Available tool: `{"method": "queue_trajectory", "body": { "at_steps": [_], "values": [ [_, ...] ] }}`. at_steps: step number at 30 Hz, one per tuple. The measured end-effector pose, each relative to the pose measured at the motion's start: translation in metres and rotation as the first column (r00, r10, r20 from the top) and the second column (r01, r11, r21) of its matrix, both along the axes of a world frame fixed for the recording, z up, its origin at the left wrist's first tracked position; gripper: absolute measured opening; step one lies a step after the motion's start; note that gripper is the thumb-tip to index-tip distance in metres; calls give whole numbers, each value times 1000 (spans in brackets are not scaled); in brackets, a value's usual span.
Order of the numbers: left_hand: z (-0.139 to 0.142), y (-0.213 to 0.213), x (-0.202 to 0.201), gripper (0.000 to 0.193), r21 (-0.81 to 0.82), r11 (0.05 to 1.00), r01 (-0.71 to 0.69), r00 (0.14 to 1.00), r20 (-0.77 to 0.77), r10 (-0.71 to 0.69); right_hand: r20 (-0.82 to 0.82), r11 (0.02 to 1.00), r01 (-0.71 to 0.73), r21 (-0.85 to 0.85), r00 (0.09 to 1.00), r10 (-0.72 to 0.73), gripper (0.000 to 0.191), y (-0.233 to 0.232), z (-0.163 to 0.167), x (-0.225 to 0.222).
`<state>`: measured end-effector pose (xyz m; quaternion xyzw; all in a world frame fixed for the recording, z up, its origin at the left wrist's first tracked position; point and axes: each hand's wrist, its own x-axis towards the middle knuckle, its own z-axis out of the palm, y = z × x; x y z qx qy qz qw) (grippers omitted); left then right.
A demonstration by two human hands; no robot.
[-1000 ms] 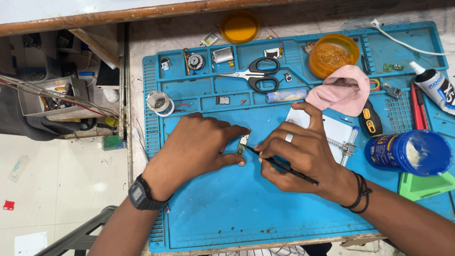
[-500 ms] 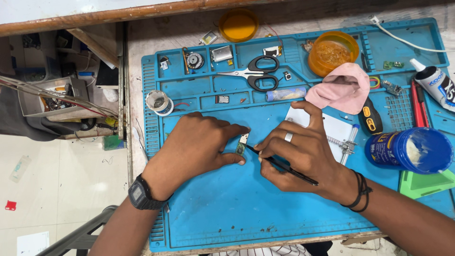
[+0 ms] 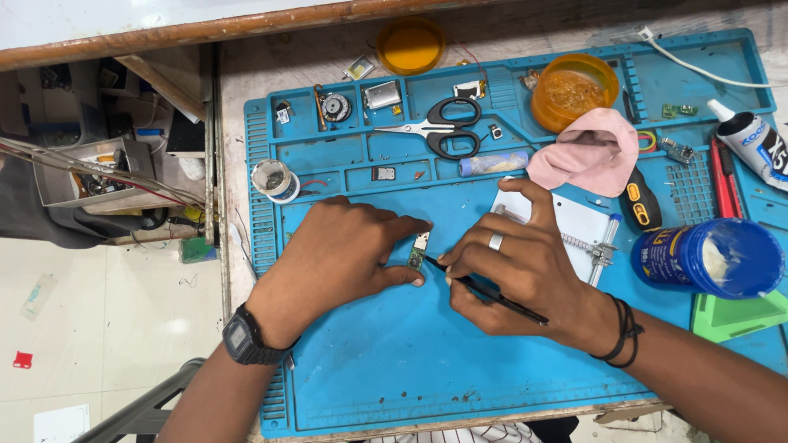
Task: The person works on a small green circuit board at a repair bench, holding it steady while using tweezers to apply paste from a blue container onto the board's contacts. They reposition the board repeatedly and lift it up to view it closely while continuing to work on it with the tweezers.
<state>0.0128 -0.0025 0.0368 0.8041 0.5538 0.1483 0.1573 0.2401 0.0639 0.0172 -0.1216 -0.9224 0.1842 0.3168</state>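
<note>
**Small board pinned flat while a thin tool works its edge**

Closest to the person, the blue work mat (image 3: 394,361) lies bare, leaving room for both forearms. In the middle of it the left hand (image 3: 341,254) presses down, forefinger and thumb closed either side of a tiny green circuit board (image 3: 419,250), apparently so it cannot slide. The right hand (image 3: 517,275) is curled round a slim black tool (image 3: 492,293), held like a pen, its tip at the board's lower edge.

Just beyond the right hand lies a white notepad (image 3: 579,221), and to its right a blue tub (image 3: 710,258) on its side, white paste showing at its mouth. Further back sit black-handled scissors (image 3: 439,127), a pink cloth (image 3: 587,152), and an amber round dish (image 3: 573,86). At the far right, a white tube (image 3: 751,148) with dark lettering lies angled.
</note>
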Motion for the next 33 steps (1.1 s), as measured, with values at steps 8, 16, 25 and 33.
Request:
{"method": "queue_trajectory", "body": {
  "at_steps": [8,16,25,33],
  "values": [
    [0,0,0,57,-11,1000,-5,1000,6,5,10,1000,2,20,1000,-2,14,0,2,0],
    [1,1,1,57,-5,1000,-2,1000,1,2,5,1000,3,-10,1000,-3,15,0,3,0],
    [1,1,0,57,-18,1000,2,1000,12,-2,23,999,26,-22,999,-25,14,1,1,1],
    [1,0,0,57,-7,1000,-4,1000,8,4,35,999,50,-8,998,-50,13,1,2,2]
  ]
}}
